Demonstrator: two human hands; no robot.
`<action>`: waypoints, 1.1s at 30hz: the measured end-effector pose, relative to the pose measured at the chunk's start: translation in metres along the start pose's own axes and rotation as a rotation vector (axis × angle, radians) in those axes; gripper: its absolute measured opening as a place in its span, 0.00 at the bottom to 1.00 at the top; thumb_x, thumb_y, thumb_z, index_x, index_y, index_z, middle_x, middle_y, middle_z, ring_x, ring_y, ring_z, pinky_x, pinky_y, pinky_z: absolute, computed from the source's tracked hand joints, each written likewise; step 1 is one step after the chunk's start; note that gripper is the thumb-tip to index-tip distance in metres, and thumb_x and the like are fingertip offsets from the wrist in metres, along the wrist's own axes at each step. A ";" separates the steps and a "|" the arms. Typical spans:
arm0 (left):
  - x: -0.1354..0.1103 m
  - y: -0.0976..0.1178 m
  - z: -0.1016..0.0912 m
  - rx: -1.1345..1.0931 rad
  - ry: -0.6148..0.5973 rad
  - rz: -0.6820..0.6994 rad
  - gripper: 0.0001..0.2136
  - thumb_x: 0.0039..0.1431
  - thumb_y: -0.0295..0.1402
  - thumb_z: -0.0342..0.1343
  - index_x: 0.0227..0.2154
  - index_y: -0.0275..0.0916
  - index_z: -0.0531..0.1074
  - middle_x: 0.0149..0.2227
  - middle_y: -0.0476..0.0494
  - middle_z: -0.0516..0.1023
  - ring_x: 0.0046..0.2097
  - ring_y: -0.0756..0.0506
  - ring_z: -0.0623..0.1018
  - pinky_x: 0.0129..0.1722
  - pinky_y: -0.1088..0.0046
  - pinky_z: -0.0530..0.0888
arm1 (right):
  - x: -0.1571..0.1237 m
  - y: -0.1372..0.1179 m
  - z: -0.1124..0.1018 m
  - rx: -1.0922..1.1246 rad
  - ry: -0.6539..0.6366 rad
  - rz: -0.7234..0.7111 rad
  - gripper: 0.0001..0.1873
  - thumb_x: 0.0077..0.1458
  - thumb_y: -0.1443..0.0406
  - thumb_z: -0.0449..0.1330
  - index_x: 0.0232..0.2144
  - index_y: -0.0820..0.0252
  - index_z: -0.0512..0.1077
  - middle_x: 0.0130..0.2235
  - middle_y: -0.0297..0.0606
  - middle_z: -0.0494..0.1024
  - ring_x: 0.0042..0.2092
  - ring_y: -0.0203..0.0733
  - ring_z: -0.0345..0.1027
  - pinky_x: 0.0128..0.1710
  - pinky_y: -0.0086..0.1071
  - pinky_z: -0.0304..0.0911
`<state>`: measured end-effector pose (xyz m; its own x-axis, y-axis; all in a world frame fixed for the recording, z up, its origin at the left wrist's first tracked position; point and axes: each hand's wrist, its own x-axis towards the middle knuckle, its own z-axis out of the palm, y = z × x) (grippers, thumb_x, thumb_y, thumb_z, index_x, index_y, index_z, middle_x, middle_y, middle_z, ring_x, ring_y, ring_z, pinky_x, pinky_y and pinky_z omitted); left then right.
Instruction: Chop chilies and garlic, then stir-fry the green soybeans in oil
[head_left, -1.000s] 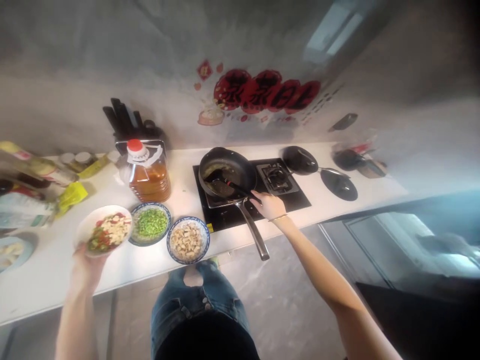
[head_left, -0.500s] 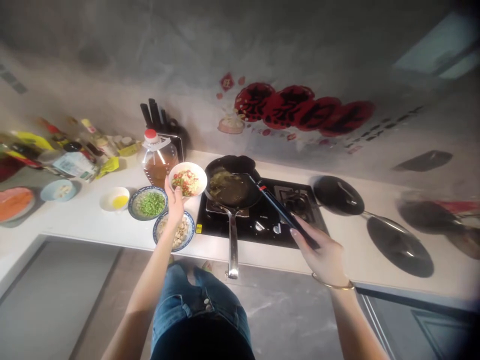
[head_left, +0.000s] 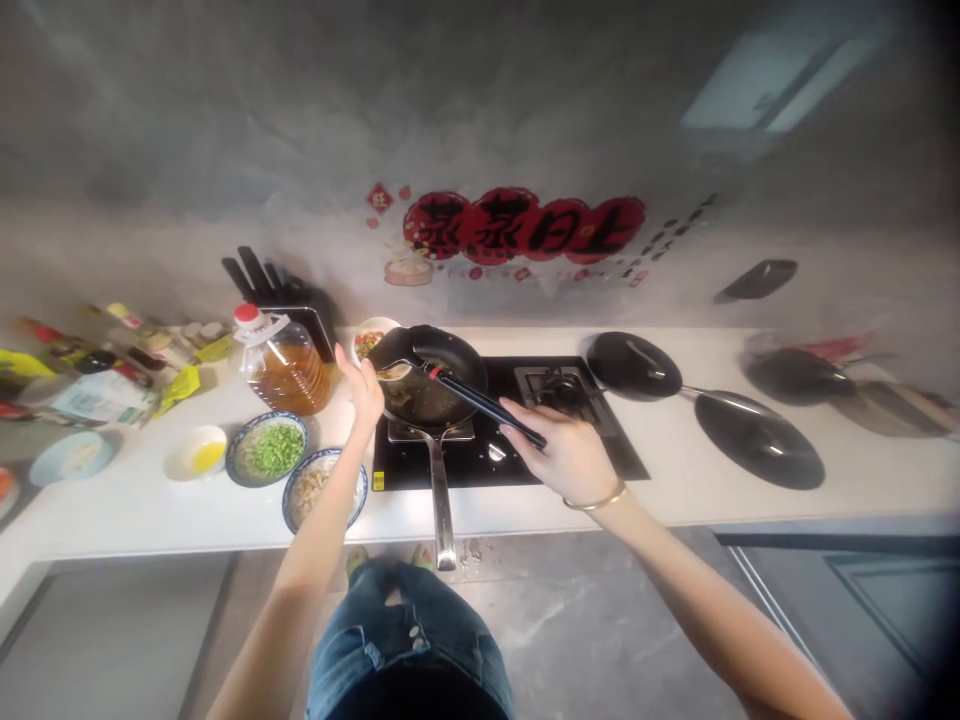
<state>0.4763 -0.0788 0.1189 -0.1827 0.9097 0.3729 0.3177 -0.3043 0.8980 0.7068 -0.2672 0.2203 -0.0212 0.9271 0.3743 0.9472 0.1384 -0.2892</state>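
Note:
My left hand (head_left: 364,392) grips a small white bowl (head_left: 360,332) of chopped red and pale bits, tilted at the left rim of the frying pan (head_left: 456,352). My right hand (head_left: 570,455) is closed around the black handle of a spatula (head_left: 491,405). The spatula's dark head is at the bowl's mouth, over the pan's left side, and partly covers the bowl. Some pale bits show beneath the head. The pan sits on the left burner, its metal handle (head_left: 442,500) pointing towards me. Oily brownish residue shows in the pan.
Left of the stove (head_left: 510,470) stand an oil jug (head_left: 285,375), a bowl of chopped greens (head_left: 270,450), a bowl of pale pieces (head_left: 311,490) and a bowl with yellow liquid (head_left: 196,455). A knife block (head_left: 300,325) is behind. Rightward lies a black lid-like pan (head_left: 634,365).
My left hand has brought the bowl to the pan's left rim and tipped it. My right hand has moved the spatula head left, from the pan's far side to the bowl.

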 end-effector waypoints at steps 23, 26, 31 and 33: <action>0.046 -0.026 0.007 0.276 -0.226 0.146 0.34 0.63 0.44 0.48 0.65 0.27 0.47 0.64 0.17 0.57 0.66 0.30 0.60 0.62 0.48 0.59 | 0.029 0.007 -0.010 -0.393 -0.138 0.009 0.21 0.63 0.59 0.52 0.54 0.54 0.74 0.35 0.41 0.79 0.27 0.36 0.66 0.25 0.30 0.46; 0.050 -0.024 0.008 0.272 -0.234 0.151 0.33 0.63 0.44 0.48 0.64 0.29 0.48 0.65 0.18 0.56 0.67 0.30 0.59 0.63 0.48 0.58 | 0.017 0.016 0.002 -0.323 -0.056 0.102 0.21 0.62 0.59 0.52 0.53 0.54 0.75 0.36 0.40 0.80 0.28 0.37 0.68 0.26 0.29 0.51; 0.049 -0.021 0.014 0.191 -0.200 0.155 0.32 0.64 0.45 0.47 0.65 0.32 0.46 0.66 0.21 0.55 0.67 0.34 0.59 0.64 0.54 0.57 | 0.004 -0.001 0.039 -0.252 -0.040 0.208 0.23 0.64 0.58 0.50 0.57 0.55 0.72 0.37 0.41 0.79 0.29 0.36 0.69 0.27 0.28 0.54; 0.049 -0.017 0.018 0.182 -0.182 0.132 0.32 0.65 0.45 0.46 0.65 0.32 0.46 0.65 0.22 0.57 0.66 0.35 0.62 0.64 0.55 0.58 | 0.002 -0.013 0.053 -0.251 -0.073 0.220 0.23 0.66 0.58 0.49 0.59 0.55 0.70 0.37 0.42 0.79 0.28 0.35 0.69 0.26 0.28 0.53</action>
<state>0.4783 -0.0239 0.1178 0.0364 0.9062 0.4212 0.4921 -0.3831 0.7817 0.6773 -0.2488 0.1778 0.1779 0.9489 0.2605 0.9807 -0.1490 -0.1269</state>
